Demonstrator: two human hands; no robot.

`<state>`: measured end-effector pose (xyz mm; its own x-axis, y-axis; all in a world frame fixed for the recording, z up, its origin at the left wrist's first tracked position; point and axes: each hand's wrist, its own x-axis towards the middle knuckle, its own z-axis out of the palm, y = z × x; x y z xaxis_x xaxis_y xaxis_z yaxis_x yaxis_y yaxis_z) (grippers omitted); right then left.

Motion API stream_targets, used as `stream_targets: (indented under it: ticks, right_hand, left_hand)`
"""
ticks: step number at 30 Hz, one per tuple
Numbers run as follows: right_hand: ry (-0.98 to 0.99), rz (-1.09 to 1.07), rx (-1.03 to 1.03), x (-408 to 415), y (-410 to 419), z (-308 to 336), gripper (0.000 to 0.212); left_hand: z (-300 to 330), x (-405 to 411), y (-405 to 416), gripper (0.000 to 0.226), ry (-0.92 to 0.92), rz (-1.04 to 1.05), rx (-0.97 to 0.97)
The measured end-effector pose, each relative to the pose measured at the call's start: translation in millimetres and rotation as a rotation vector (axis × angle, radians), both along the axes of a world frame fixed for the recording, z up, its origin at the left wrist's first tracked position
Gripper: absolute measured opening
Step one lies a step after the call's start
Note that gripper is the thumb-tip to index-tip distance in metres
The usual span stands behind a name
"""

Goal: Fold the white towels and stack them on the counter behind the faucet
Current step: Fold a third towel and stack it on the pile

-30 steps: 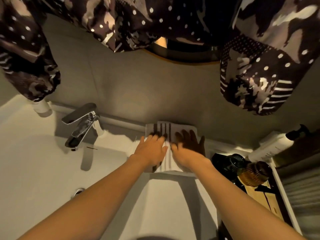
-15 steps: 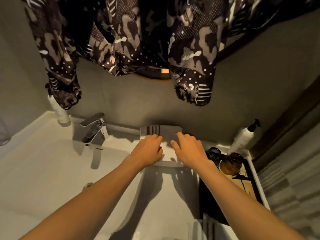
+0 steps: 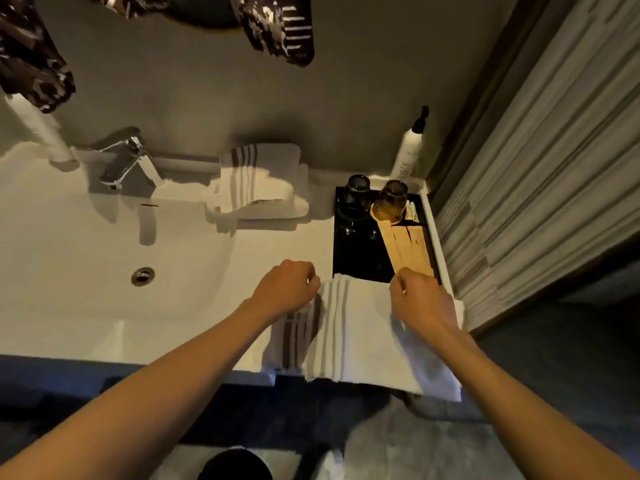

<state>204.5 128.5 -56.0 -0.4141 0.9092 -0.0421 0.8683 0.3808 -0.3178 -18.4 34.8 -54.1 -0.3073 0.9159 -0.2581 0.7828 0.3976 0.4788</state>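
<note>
Left hand (image 3: 285, 289) and right hand (image 3: 420, 299), each closed in a pinch on a far corner of a white striped towel (image 3: 349, 337) draped over the counter's (image 3: 52, 237) near edge, beside the black tray (image 3: 356, 251). Folded towels (image 3: 258, 181) lie stacked by the wall, right of the faucet (image 3: 126, 164).

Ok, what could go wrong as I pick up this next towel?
The towel hangs over the counter edge, so it may slide off if one hand lets go. Your right hand is right by the black tray with its glasses; lifting the cloth could snag or knock them.
</note>
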Motion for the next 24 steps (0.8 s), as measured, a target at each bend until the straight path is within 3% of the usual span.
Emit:
stream_targets:
  ticks: [3,5,9,10,13,16,19,21,23,24]
  right_hand:
    - [0.021,-0.073,0.004,26.5,-35.2,-19.3,0.031]
    - [-0.057,-0.177,-0.042,39.4,-42.6,-29.2,0.044]
    - [-0.076,-0.359,-0.314,52.4,-34.1,-45.4,0.073]
    - [-0.035,-0.367,-0.365,54.1,-30.5,-49.8,0.078]
    - [0.072,-0.389,-0.445,53.5,-16.8,-49.2,0.082]
    - [0.096,-0.306,-0.514,55.6,-10.5,-54.3,0.069]
    - [0.194,-0.301,-0.361,62.1,-11.6,-44.6,0.037]
    - [0.419,-0.356,-0.283,60.3,-8.9,-11.6,0.048]
    - [0.614,-0.395,-0.522,48.5,-1.8,31.7,0.06]
    - [0.614,-0.382,-0.7,40.6,1.6,48.7,0.067]
  left_hand:
    - [-21.9,32.6,-15.9,0.05,-0.143,0.075,-0.146]
    - [-36.9,50.2,-27.1,0.065,-0.231,0.143,-0.22]
    - [-46.3,65.5,-28.8,0.087,-0.549,0.429,-0.22]
    - [-47.3,66.8,-26.9,0.083,-0.645,0.509,-0.217]
    - [-32.4,79.8,-24.4,0.041,-0.846,0.602,-0.224]
    - [-21.5,96.1,-21.7,0.035,-0.799,0.434,-0.175]
    - [-9.0,110.0,-16.4,0.038,-0.611,0.265,-0.047]
    - [7.9,118.9,-13.2,0.042,-0.533,0.184,0.107]
    - [24.6,129.0,-8.5,0.05,-0.477,0.099,0.223]
    - [29.7,134.1,-6.2,0.057,-0.475,0.034,0.22]
